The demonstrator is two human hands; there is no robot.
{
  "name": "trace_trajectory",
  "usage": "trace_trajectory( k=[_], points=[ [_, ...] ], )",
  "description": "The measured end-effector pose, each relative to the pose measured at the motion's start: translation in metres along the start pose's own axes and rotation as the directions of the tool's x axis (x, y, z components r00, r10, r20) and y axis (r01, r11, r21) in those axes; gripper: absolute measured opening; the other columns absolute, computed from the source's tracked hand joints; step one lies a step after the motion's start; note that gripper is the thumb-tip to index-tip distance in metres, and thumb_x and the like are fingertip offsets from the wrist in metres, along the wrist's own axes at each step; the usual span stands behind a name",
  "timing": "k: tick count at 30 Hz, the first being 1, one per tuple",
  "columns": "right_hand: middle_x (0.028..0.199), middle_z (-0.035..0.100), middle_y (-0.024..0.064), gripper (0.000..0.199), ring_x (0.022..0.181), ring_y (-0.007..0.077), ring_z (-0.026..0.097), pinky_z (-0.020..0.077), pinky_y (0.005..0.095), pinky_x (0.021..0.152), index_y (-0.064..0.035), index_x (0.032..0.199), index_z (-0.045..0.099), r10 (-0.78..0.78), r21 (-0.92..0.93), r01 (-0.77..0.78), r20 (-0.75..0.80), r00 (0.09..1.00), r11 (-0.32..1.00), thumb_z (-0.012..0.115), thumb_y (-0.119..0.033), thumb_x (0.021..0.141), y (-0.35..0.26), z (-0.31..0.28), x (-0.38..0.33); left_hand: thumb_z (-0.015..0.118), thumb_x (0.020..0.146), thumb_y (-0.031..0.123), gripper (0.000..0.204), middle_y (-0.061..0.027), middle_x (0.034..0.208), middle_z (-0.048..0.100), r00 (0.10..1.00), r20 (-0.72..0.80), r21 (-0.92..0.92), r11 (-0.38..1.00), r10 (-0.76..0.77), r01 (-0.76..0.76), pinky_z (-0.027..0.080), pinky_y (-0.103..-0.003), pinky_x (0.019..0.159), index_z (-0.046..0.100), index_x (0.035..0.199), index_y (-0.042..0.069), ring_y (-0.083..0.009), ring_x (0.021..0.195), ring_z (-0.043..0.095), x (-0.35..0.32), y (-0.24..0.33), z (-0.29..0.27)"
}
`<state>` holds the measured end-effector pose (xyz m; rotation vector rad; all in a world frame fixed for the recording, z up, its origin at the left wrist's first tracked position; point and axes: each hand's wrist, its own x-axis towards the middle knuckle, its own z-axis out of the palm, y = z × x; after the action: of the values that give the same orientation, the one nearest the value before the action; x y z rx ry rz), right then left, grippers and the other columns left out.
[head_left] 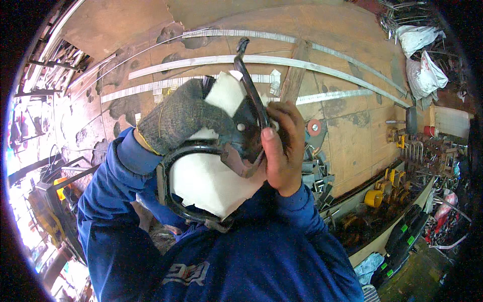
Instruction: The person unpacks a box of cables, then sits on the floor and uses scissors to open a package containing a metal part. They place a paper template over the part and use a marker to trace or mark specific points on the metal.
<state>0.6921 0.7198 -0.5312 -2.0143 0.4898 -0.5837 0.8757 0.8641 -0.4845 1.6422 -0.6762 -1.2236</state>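
Black frame (246, 126) held up in front of the chest, curved bands, one bent arm jutting upward; white sheet (201, 183) set in its lower loop, more white showing above. Right hand (284, 151), bare: thumb in front, fingers behind, clamped on the frame's right side. Left hand (186, 116), in a dark grey knit glove: fingers curled against the frame's left side, tips merging with dark parts; cannot tell whether they are clamped. Blue sleeves behind both hands. Beyond, brown floor (352, 146), stained dark in patches. Long pale metal strips (201, 61) lie across it, near a wooden plank (296, 73). Red disc (314, 127) just beyond the right hand; white sacks (425, 75) well off, upper right.
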Motion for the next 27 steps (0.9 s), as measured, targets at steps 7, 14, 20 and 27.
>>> trace_trajectory(
  k=[7,14,20,27],
  points=[
    [0.128,0.053,0.0173,0.058,0.128,0.0387,0.041,0.0198,0.0512,0.109,-0.0082,0.122,0.061,-0.134,-0.320,0.139,0.037,0.990,0.937,0.059,-0.051,0.083,-0.010,-0.015,0.000,0.081,0.068,0.004,0.065,-0.0106,0.112,0.067,0.998,0.050,-0.202,0.978,-0.035,0.045,0.054,-0.031,0.084,0.054,0.127,-0.004,-0.0171,0.098,0.064,0.006,0.008,0.005],
    [0.131,0.048,0.0190,0.110,0.120,0.0307,0.053,0.0462,0.0448,0.100,0.0020,0.145,0.024,0.261,0.531,-0.315,0.177,0.949,0.787,0.093,-0.012,0.060,-0.035,-0.036,0.014,0.084,0.064,0.011,0.069,-0.0104,0.114,0.067,0.996,0.090,-0.204,0.979,0.021,-0.002,0.053,-0.034,0.086,0.056,0.126,-0.001,-0.0207,0.099,0.065,0.007,0.009,0.009],
    [0.129,0.053,0.0198,0.116,0.114,0.0300,0.058,0.0501,0.0401,0.097,0.0018,0.147,0.022,0.202,0.571,-0.275,0.189,0.961,0.773,0.092,0.000,0.054,-0.042,-0.045,0.020,0.084,0.062,0.014,0.068,-0.0096,0.114,0.067,0.989,0.115,-0.337,0.940,0.096,-0.052,0.051,-0.033,0.089,0.058,0.124,-0.001,-0.0199,0.100,0.064,0.009,0.004,0.013],
    [0.133,0.055,0.0137,0.066,0.117,0.0219,0.056,0.0452,0.0324,0.098,0.0037,0.131,0.053,0.256,0.315,-0.588,0.679,0.688,0.745,0.082,-0.011,0.074,-0.029,-0.077,0.072,0.079,0.063,0.004,0.063,-0.0081,0.108,0.069,0.986,0.083,-0.169,0.977,0.143,-0.127,0.053,-0.032,0.084,0.059,0.122,-0.001,-0.0182,0.095,0.064,0.003,0.008,0.015]
  ],
)
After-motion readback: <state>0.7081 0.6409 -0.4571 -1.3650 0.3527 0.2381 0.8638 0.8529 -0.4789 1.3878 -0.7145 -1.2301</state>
